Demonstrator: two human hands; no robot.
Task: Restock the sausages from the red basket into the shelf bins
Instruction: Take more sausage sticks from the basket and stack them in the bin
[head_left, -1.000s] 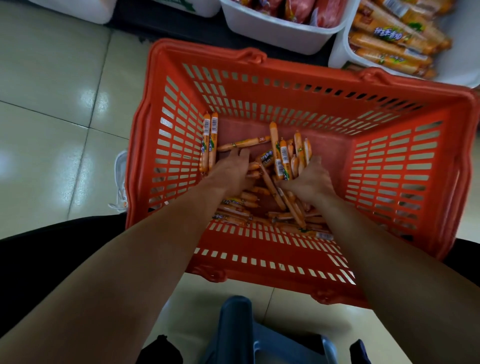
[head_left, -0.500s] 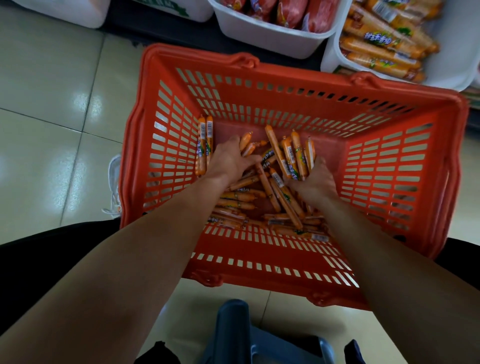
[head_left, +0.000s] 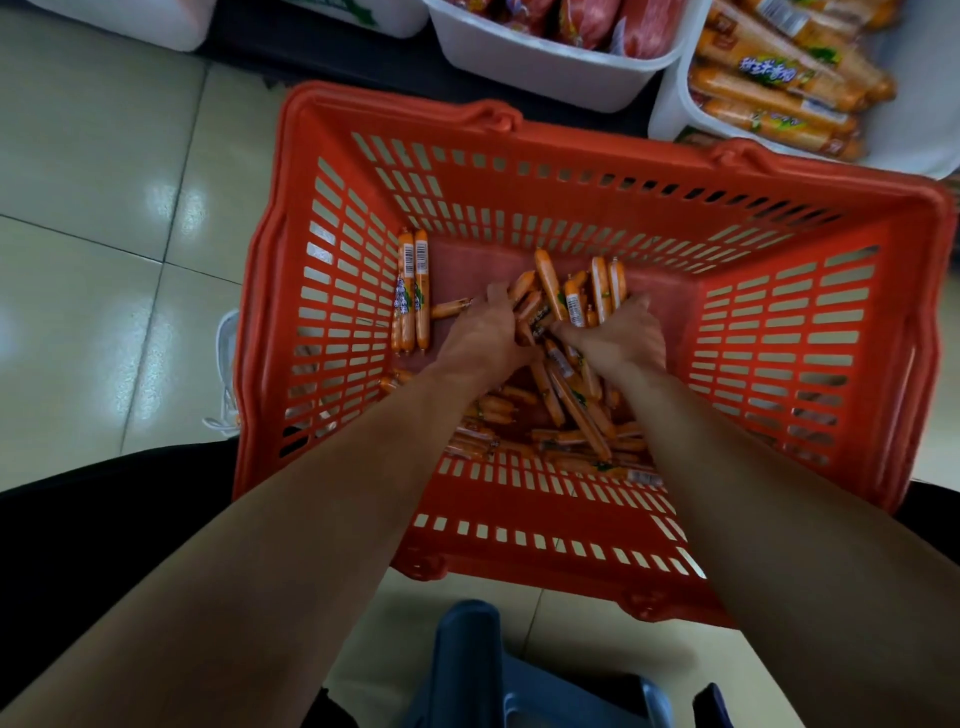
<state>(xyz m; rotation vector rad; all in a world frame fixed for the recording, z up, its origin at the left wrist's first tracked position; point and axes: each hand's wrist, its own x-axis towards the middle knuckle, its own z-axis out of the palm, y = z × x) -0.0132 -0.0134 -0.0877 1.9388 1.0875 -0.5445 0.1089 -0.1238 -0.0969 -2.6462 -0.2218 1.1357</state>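
The red basket stands on the floor with both my arms reaching down into it. Small orange sausages lie loose on its bottom. My left hand and my right hand press together around a bunch of sausages that stick up between them. Two more sausages lean against the basket's left wall. A white shelf bin at the top right holds large orange sausages.
Another white bin with red packs sits at the top middle, a further bin at the top left. Tiled floor spreads to the left. A dark blue stool is below the basket. A white shoe shows beside the basket.
My hands have closed in toward each other, gathering the sausages into a tighter bunch between them. The view has shifted slightly.
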